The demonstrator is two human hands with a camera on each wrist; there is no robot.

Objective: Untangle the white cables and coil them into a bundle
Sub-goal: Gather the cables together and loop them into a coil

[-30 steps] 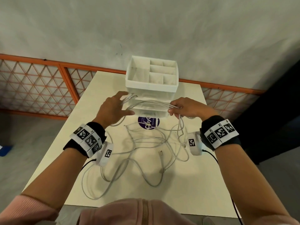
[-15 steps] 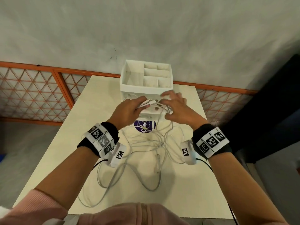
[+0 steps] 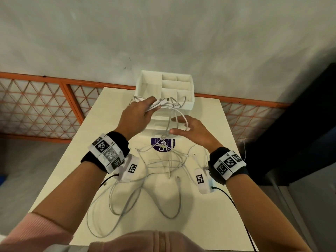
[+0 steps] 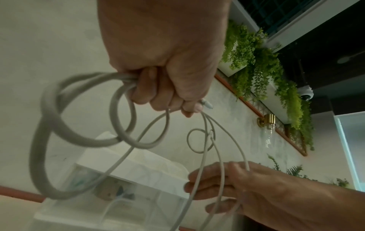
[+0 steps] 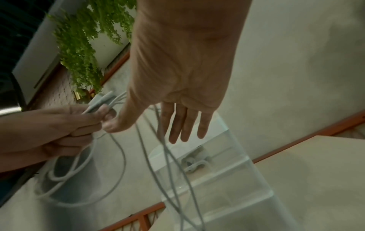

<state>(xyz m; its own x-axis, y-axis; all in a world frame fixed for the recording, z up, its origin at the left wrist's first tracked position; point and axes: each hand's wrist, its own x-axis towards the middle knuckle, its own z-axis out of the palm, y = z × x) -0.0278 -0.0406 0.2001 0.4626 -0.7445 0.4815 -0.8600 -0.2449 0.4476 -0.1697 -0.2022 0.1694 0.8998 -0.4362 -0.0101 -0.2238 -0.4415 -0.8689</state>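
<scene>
Several white cables (image 3: 160,166) lie tangled on the cream table (image 3: 209,215). My left hand (image 3: 138,115) is raised above the table and grips a bunch of cable loops with plug ends (image 3: 163,101) sticking out to the right. In the left wrist view its fingers (image 4: 164,96) curl round the white cables (image 4: 88,140), which hang in loops. My right hand (image 3: 189,130) is lower and to the right with fingers straight and spread. Strands drop past its fingers (image 5: 183,125) down to the tangle. It holds nothing.
A white divided organizer box (image 3: 164,86) with clear drawers stands at the table's far edge, just behind the hands. A purple round sticker (image 3: 162,144) is on the table below them. An orange lattice railing (image 3: 45,106) and a grey wall lie beyond.
My left hand has risen with the gathered loops. My right hand has let go of the cables, dropped lower and spread its fingers. The head view has tilted up slightly.
</scene>
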